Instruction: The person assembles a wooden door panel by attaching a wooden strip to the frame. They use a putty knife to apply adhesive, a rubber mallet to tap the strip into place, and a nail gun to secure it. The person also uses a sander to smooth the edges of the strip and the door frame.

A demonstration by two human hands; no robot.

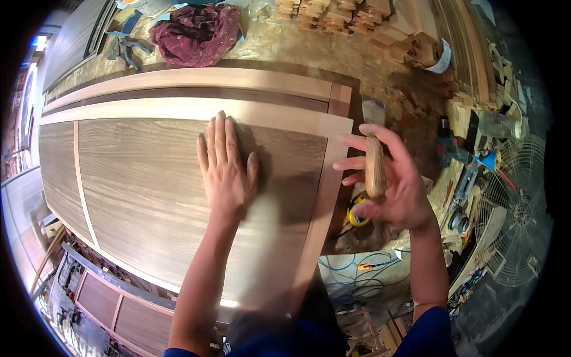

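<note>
bare door panel (148,178), wood offcuts (357,24) beyond

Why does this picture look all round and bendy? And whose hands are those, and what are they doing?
The picture comes from a small camera worn on a person's head, looking down. Its lens sees very wide, so straight edges bend near the rim. The two arms coming up from the bottom are that person's own.

The left hand lies flat, fingers spread, on a big wooden door panel resting on a workbench. The right hand is off the panel's right edge and holds a tool by its wooden handle; a flat metal blade shows above the fingers, like a chisel or scraper.

Behind the panel lie a dark red cloth and stacked wood blocks. A wire fan stands at the right.
</note>
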